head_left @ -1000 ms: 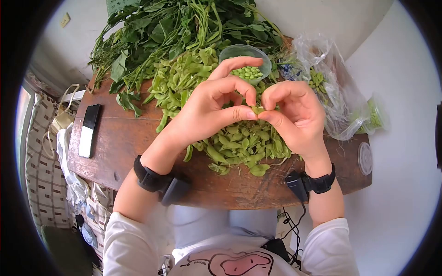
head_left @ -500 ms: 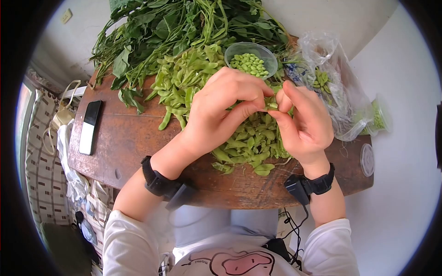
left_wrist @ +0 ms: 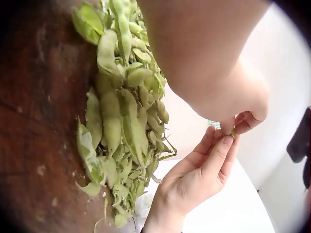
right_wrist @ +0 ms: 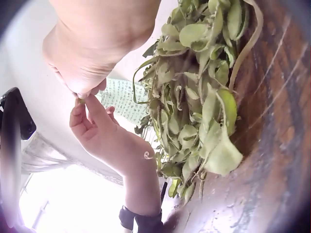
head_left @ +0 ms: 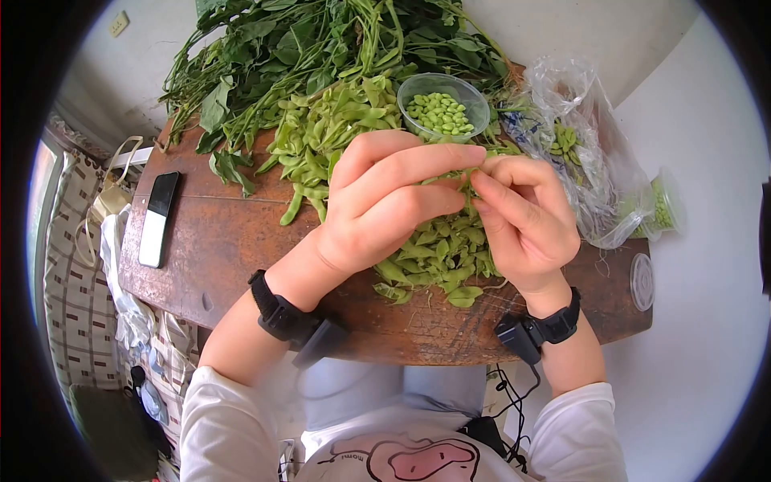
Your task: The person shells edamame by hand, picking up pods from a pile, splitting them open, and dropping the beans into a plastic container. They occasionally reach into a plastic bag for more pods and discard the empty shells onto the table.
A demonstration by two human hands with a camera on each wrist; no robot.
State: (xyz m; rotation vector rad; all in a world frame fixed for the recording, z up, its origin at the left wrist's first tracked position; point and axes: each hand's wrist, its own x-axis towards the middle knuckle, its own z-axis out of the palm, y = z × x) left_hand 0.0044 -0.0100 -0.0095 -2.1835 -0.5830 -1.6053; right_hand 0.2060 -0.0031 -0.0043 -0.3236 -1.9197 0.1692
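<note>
Above the heap of soybean pods (head_left: pixel 446 253), my two hands meet at the fingertips over a small green soybean pod (head_left: pixel 468 186). My left hand (head_left: pixel 381 193) pinches one end of it, its other fingers reaching across toward the right. Thumb and index finger of my right hand (head_left: pixel 532 218) pinch the other end. In the left wrist view only a bit of the pod (left_wrist: pixel 233 132) shows between the fingertips; the rest is hidden. Just beyond the hands stands a clear plastic tub (head_left: pixel 406 103) holding shelled green beans (head_left: pixel 440 113).
Leafy bean stalks (head_left: pixel 297 52) cover the back of the wooden table (head_left: pixel 221 241), with more whole pods (head_left: pixel 321 128) before them. A phone (head_left: pixel 159 219) lies at the left. At the right are a plastic bag (head_left: pixel 598 185), another bean tub (head_left: pixel 662 205) and a clear lid (head_left: pixel 642 281).
My left hand has turned, its fingers now stretching over toward the right hand and hiding its thumb. The right fingers have closed in at the pod, and the tub shows more fully.
</note>
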